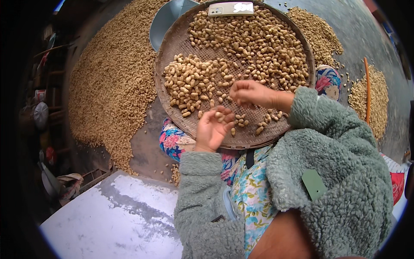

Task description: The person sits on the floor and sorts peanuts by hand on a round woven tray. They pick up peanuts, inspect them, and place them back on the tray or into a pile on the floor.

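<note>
A round woven bamboo tray (pixel 183 34) rests across my lap with unshelled peanuts (pixel 276 52) spread over it. One heap of peanuts (pixel 189 80) lies on its left half, and a wider spread covers the far and right side. My left hand (pixel 211 131) is palm up above the near rim, its fingers curled around a peanut (pixel 220 115). Just right of it, my right hand (pixel 254 94) hovers over the tray's middle, fingertips pinched and pointing left. Whatever is between those fingertips is too small to make out. A few loose peanuts (pixel 241 122) lie below the right hand.
A phone (pixel 230 8) lies at the tray's far rim. Large peanut piles (pixel 114 82) cover the floor to the left, with smaller ones (pixel 315 36) at right. A grey-blue scoop (pixel 166 21) sits behind the tray. An orange stick (pixel 367 90) lies at right; a white board (pixel 116 220) is near left.
</note>
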The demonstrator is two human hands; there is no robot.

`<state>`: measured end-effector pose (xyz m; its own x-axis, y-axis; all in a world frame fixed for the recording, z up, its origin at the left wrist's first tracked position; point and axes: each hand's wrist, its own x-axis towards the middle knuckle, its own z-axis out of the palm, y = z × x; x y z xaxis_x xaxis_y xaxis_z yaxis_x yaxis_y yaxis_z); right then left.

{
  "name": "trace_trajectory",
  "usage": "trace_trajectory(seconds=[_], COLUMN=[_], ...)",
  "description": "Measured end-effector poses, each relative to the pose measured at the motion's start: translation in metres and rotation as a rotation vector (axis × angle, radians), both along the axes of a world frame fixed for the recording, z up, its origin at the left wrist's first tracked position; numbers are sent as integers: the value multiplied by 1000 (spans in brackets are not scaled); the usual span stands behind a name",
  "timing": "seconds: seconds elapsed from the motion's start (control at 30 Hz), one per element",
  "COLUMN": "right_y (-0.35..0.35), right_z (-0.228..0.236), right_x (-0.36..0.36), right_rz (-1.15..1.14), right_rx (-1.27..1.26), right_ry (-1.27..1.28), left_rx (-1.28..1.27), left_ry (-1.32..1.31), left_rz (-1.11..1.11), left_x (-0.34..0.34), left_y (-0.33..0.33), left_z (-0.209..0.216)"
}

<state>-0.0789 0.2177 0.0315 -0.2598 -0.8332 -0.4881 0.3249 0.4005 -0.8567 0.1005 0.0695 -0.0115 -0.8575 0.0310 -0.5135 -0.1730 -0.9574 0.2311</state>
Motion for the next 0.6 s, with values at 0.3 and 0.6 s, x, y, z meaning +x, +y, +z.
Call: trace_trajectory(seconds=[0.3,0.6], right_y=[-22,-86], right_z=[44,-33], right_x=[52,52], right_rz=[234,521], right_rx=[-472,-300], right_ry=[1011,1111], left_rx=[211,-291], left_ry=[-204,-33], left_rz=[272,699], left_x=[4,216], left_y=[47,-52], left_z=[20,9])
